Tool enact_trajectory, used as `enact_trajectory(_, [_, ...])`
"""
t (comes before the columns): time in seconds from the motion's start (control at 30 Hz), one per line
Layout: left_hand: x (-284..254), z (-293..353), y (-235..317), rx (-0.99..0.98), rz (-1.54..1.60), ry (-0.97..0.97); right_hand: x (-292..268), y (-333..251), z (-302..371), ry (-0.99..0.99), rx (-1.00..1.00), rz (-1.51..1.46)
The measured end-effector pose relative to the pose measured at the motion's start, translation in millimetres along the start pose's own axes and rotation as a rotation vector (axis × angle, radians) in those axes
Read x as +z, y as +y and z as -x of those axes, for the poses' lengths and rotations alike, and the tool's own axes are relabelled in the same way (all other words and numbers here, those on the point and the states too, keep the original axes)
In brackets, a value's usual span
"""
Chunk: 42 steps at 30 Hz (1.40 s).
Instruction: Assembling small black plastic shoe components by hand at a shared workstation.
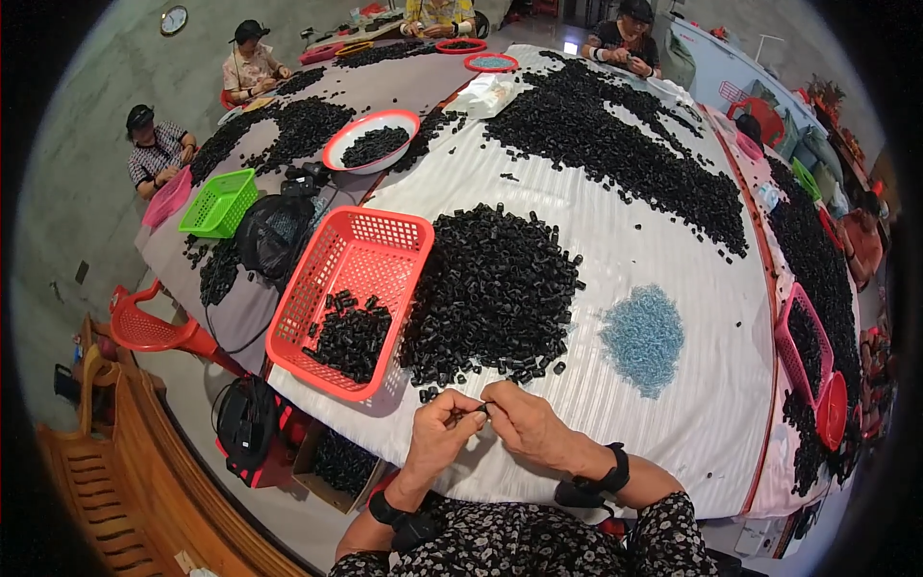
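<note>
Near the black pile [495, 293], left hand [442, 430] and right hand [524, 421] are pinching a black part [484, 409] between fingers; slackening is risking a drop.

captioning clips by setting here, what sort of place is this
Probably a workshop for handwork on small parts: heaps of black parts, a pile of pale blue pieces, and several people around cloth-covered work surfaces.
</note>
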<state>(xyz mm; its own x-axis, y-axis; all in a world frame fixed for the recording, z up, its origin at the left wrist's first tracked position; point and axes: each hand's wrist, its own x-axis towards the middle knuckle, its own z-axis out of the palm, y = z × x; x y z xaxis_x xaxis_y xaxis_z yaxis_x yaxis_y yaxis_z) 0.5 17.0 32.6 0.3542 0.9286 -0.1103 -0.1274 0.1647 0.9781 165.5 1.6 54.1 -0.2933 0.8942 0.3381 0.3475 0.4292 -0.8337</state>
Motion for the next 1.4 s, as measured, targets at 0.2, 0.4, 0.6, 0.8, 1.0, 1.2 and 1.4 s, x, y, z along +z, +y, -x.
enact_trajectory(0.2, [-0.7, 0.2, -0.4, 0.011, -0.004, -0.013, 1.0, -3.2, 1.7, 0.000, 0.030, 0.080])
enact_trajectory(0.4, [0.7, 3.3, -2.5, 0.001, 0.010, -0.005, 3.0, 0.7, 4.7, 0.016, -0.065, 0.087])
enact_trajectory(0.6, [3.0, -0.6, -14.4, -0.008, -0.022, 0.029, 6.3, 5.6, 9.6, -0.006, -0.021, 0.143])
enact_trajectory(0.8, [8.0, -3.3, -15.0, -0.060, 0.043, 0.033, 1.6, 10.6, 11.0, -0.036, -0.017, 0.109])
enact_trajectory(1.0, [5.2, -1.8, -18.0, -0.067, -0.014, 0.035, 6.5, 15.1, 14.6, -0.009, -0.061, 0.151])
enact_trajectory(1.2, [6.0, -3.6, -30.3, -0.082, -0.005, 0.045, 2.9, 23.2, 16.0, -0.086, 0.149, -0.046])
enact_trajectory(1.4, [8.6, -4.9, -34.9, -0.116, 0.045, 0.033, 2.1, 30.9, 21.3, -0.154, 0.152, -0.051])
